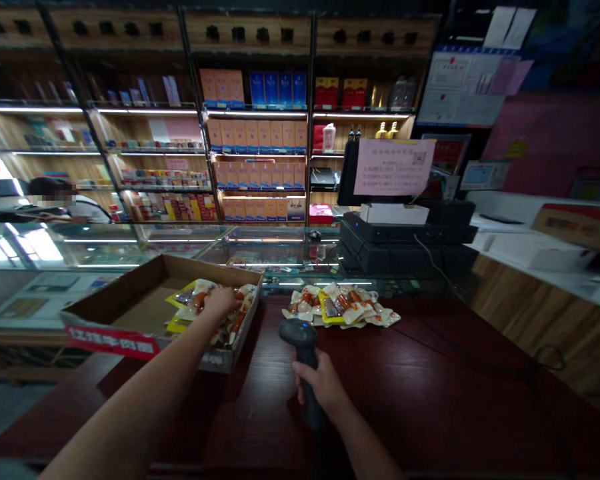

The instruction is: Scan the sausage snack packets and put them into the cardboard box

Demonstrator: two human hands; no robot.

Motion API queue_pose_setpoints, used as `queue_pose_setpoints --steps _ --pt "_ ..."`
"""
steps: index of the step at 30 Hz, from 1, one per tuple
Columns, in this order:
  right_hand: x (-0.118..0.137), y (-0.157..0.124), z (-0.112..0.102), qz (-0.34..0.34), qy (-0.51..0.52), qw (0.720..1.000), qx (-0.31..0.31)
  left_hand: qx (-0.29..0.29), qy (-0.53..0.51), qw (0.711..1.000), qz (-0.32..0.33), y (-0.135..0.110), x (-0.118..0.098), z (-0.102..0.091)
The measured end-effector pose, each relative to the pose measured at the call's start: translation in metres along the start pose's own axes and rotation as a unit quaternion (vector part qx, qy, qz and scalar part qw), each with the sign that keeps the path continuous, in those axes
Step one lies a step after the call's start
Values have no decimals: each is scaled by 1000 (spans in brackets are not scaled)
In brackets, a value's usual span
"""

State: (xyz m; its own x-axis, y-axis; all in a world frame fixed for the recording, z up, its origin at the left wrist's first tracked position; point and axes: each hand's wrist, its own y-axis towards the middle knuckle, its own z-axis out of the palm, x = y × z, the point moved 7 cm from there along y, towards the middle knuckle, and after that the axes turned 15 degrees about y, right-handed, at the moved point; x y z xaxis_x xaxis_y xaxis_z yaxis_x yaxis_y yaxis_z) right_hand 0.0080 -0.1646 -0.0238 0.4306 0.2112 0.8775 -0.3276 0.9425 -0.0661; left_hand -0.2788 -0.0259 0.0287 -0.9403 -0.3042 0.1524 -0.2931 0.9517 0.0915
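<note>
My left hand (221, 303) reaches into an open cardboard box (111, 291) and rests on the small vacuum-sealed snack packets (229, 313) inside it. Its fingers are partly hidden among the packets. My right hand (321, 390) is closed around the black grip of a handheld barcode scanner (303, 348), with the scanner head pointing up and forward. A loose pile of similar packets (341, 307) lies on the dark red wooden counter (405, 380), just beyond the scanner and apart from both hands.
Behind the counter stand a glass display case (275, 250), a black register stack (405, 243) and a monitor bearing a pink notice (394, 167). Shelves of boxed goods (255, 137) fill the back wall. A person (65, 203) stands at the far left.
</note>
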Motion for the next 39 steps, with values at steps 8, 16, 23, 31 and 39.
queue_pose_setpoints --steps 8,16,23,31,39 --pt "-5 -2 5 1 -8 1000 -4 -81 -77 994 -11 -29 12 -37" --pt "10 2 26 -24 -8 1000 12 -52 -223 968 98 -100 12 -26" --pt "18 16 43 -46 -101 993 40 -62 -217 968 109 -99 7 -17" --pt "22 19 43 -51 -107 993 30 -67 -218 966 126 -100 5 -17" --pt "20 19 32 -43 -38 998 20 -74 -274 955 85 -100 10 -21"
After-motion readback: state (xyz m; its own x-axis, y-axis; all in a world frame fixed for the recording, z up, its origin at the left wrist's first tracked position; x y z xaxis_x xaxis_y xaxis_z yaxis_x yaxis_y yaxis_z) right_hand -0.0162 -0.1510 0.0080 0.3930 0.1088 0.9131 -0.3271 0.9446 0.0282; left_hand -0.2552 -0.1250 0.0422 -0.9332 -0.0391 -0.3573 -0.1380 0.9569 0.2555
